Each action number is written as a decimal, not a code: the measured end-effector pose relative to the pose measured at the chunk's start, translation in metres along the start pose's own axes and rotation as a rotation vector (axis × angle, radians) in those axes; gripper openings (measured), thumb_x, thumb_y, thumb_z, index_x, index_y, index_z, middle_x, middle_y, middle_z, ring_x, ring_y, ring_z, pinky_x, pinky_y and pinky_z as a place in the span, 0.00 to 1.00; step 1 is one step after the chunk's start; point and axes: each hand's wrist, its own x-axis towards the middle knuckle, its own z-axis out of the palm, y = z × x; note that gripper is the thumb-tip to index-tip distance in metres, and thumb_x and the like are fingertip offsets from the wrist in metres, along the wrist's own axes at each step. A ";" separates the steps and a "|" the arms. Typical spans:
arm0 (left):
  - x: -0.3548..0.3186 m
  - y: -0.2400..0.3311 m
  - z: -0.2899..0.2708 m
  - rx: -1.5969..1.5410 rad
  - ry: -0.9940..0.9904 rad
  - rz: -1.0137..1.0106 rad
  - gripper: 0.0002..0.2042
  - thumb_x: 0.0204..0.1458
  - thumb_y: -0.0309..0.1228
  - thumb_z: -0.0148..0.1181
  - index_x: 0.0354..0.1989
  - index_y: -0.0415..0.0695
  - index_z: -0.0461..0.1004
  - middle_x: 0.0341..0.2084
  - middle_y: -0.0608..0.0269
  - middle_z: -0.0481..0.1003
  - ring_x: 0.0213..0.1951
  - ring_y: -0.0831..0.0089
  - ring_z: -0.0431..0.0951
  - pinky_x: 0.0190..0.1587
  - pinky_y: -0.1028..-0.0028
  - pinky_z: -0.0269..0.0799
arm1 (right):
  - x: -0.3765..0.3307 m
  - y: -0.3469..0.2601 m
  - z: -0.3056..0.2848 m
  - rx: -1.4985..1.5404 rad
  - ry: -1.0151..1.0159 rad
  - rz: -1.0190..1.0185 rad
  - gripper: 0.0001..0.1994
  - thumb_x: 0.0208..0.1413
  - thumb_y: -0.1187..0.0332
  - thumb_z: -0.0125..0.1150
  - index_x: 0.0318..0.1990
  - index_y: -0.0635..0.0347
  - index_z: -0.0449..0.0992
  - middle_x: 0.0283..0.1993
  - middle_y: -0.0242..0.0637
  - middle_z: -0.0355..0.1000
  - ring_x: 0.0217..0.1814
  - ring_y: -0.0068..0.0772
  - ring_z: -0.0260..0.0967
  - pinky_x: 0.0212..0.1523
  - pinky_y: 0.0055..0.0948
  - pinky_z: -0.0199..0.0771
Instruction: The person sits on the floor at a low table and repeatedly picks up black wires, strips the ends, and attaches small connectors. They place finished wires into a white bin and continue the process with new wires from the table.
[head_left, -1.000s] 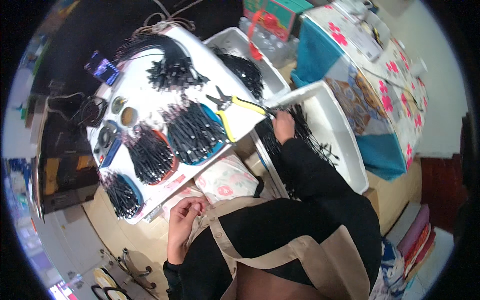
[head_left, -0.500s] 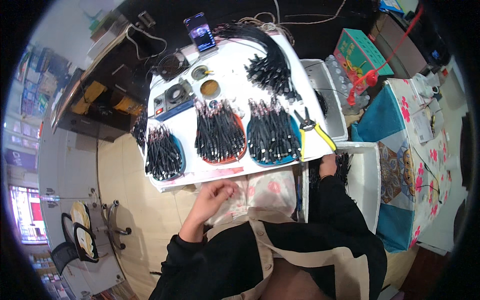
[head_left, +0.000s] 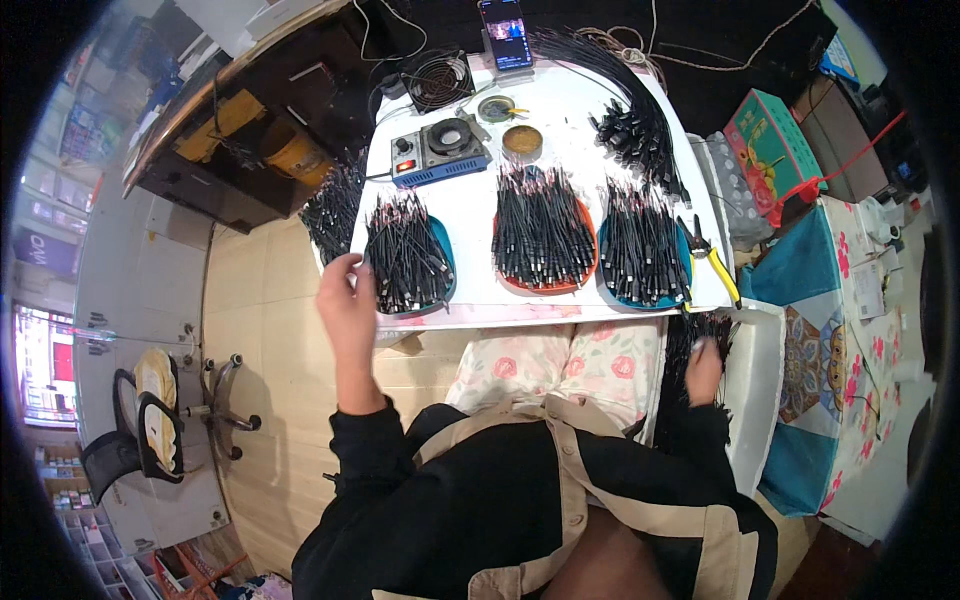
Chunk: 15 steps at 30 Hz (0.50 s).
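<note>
At the table's left front corner, my left hand point(head_left: 348, 310) is beside the left blue tray point(head_left: 449, 262), which is heaped with short black cables point(head_left: 402, 258). Its fingers are bent but apart from the thumb, with nothing visible between them. Down at my right side, my right hand point(head_left: 704, 374) is in a white foam box point(head_left: 762, 385), fingers closed at a bunch of black cables point(head_left: 709, 326); the fingertips are partly hidden. An orange tray point(head_left: 592, 268) and a second blue tray point(head_left: 640, 303) hold more black cables with stripped ends.
Yellow-handled wire strippers point(head_left: 722, 275) lie at the table's right edge. Behind the trays are a small blue-based heater point(head_left: 440, 160), a round tin point(head_left: 522, 141), a black fan point(head_left: 438, 82) and a lit phone point(head_left: 506, 38). A long cable bundle point(head_left: 640, 110) lies at the back right.
My left hand has moved forward and left, from over my lap to the left tray. My right hand has drawn back slightly within the foam box. The view has shifted left.
</note>
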 end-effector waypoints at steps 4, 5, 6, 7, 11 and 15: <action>-0.014 -0.131 -0.050 -0.081 0.369 -0.274 0.10 0.56 0.26 0.53 0.42 0.33 0.73 0.35 0.59 0.75 0.36 0.73 0.73 0.42 0.75 0.70 | -0.115 -0.024 0.001 -0.039 -0.561 -0.013 0.09 0.52 0.69 0.51 0.30 0.66 0.73 0.27 0.56 0.70 0.33 0.62 0.70 0.34 0.50 0.70; -0.029 -0.171 -0.058 -0.110 0.449 -0.314 0.10 0.56 0.26 0.53 0.42 0.33 0.73 0.35 0.58 0.75 0.36 0.72 0.73 0.43 0.74 0.69 | -0.145 -0.027 0.004 -0.023 -0.657 0.110 0.14 0.57 0.64 0.46 0.33 0.67 0.74 0.29 0.57 0.72 0.37 0.62 0.71 0.36 0.48 0.72; -0.043 -0.213 -0.055 -0.238 0.636 -0.511 0.10 0.55 0.25 0.52 0.42 0.34 0.73 0.31 0.60 0.74 0.31 0.74 0.72 0.34 0.74 0.69 | -0.165 -0.025 0.009 0.035 -0.690 0.204 0.15 0.59 0.63 0.45 0.34 0.68 0.73 0.31 0.58 0.72 0.38 0.62 0.71 0.38 0.48 0.71; -0.070 -0.254 -0.060 -0.399 0.585 -0.810 0.05 0.53 0.26 0.52 0.34 0.38 0.73 0.21 0.67 0.68 0.21 0.77 0.67 0.21 0.75 0.62 | -0.176 -0.021 0.015 0.087 -0.691 0.302 0.16 0.60 0.62 0.44 0.36 0.68 0.72 0.33 0.59 0.72 0.40 0.63 0.70 0.39 0.48 0.71; -0.214 -0.366 0.022 -1.016 0.307 -1.426 0.05 0.54 0.29 0.49 0.28 0.44 0.68 0.15 0.68 0.63 0.17 0.74 0.63 0.22 0.73 0.61 | -0.184 0.003 0.034 0.158 -0.690 0.581 0.19 0.62 0.59 0.42 0.45 0.71 0.68 0.42 0.63 0.71 0.47 0.65 0.68 0.47 0.48 0.68; -0.309 -0.357 0.127 -1.411 -0.898 -1.665 0.07 0.57 0.31 0.48 0.31 0.43 0.69 0.17 0.65 0.66 0.20 0.68 0.68 0.29 0.70 0.71 | -0.182 0.013 0.044 0.165 -0.690 0.451 0.18 0.61 0.59 0.43 0.44 0.69 0.69 0.43 0.63 0.71 0.49 0.62 0.67 0.48 0.45 0.68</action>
